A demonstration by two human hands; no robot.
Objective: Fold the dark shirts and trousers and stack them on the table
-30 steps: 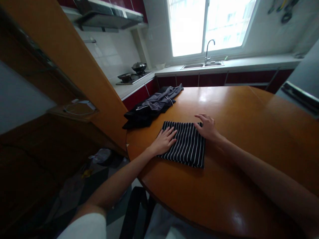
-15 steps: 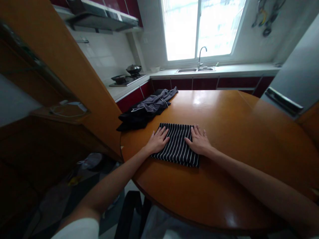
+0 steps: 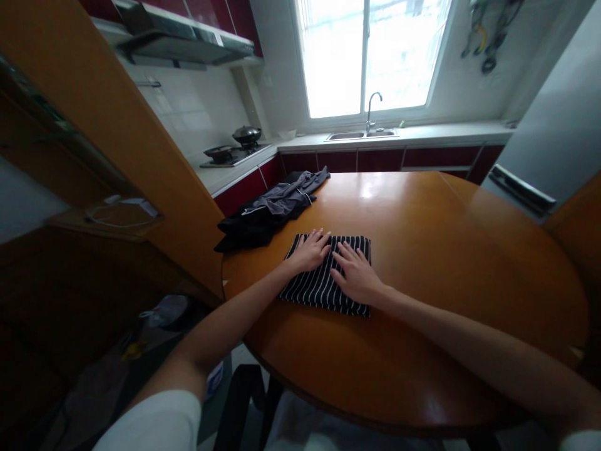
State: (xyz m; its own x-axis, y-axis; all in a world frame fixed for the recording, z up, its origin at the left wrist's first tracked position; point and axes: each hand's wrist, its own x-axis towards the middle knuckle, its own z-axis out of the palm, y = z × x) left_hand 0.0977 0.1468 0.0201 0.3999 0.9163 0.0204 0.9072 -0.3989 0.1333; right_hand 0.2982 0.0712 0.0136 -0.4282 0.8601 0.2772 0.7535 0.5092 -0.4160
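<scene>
A folded black cloth with white stripes [image 3: 323,291] lies flat near the left front of the wooden table [image 3: 422,263]. On its upper left part rests my left hand [image 3: 310,252], palm down with fingers spread. My right hand [image 3: 357,275] lies over the cloth's right half, its fingers stretched out and pointing up and left. Neither hand grips the fabric. Parts of the cloth are hidden under both hands. Beyond it, at the table's left edge, is a loose heap of grey and black clothes [image 3: 282,203].
Behind the table runs a counter [image 3: 310,143] with a sink [image 3: 347,135] and a stove [image 3: 235,156] bearing two pans. A wooden partition [image 3: 154,175] stands close on the left. A black chair part [image 3: 241,401] is below the table's front edge.
Both hands have slid inward over the striped cloth and are now closer together. The whole view has shifted slightly. The clothes heap stays where it was on the table.
</scene>
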